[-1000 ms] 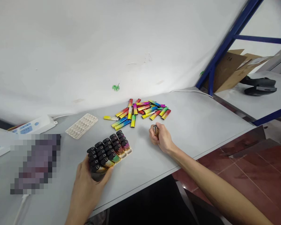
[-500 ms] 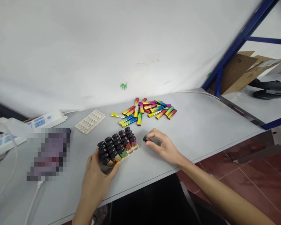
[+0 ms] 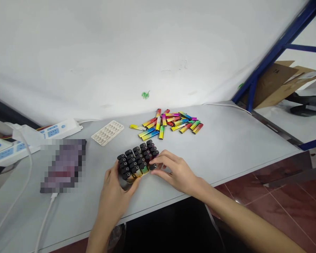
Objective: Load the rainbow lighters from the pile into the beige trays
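A block of black-topped, metallic-coloured lighters [image 3: 133,162] stands upright in rows, in a pale slotted tray mostly hidden beneath them. My left hand [image 3: 116,189] is wrapped around the block's left and near side, thumb along the front. At the near right corner, my right hand [image 3: 173,168] pinches one black-topped lighter [image 3: 153,166] between thumb and fingers, beside the others. Its lower part is hidden by the fingers. Behind the block lies a loose pile of shiny multicoloured lighters [image 3: 160,133].
A second beige slotted tray [image 3: 107,133] lies to the left of the pile. Further left are a blurred-out device [image 3: 64,165] with a white cable and white power strips [image 3: 58,129]. A wall closes the back. On the right, a blue metal frame [image 3: 250,93] stands before cardboard boxes [image 3: 275,82].
My right hand has moved left with its lighter, from beside the block to the near right corner. The view has shifted slightly; my left hand keeps its hold.
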